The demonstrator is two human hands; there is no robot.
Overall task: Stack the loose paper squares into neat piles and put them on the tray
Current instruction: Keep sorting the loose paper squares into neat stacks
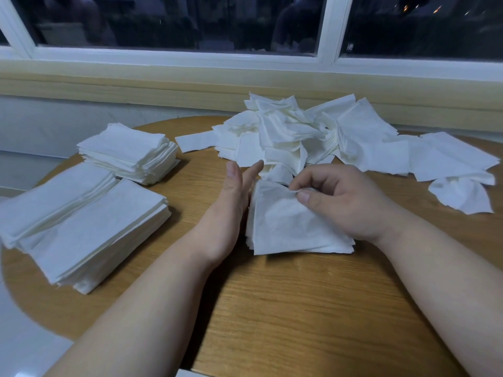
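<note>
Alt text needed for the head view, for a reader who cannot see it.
The right hand pinches the top of a small stack of paper squares on a wooden table, while the left hand, fingers straight, rests against its left edge. A loose heap lies behind; neat piles sit at left.
</note>
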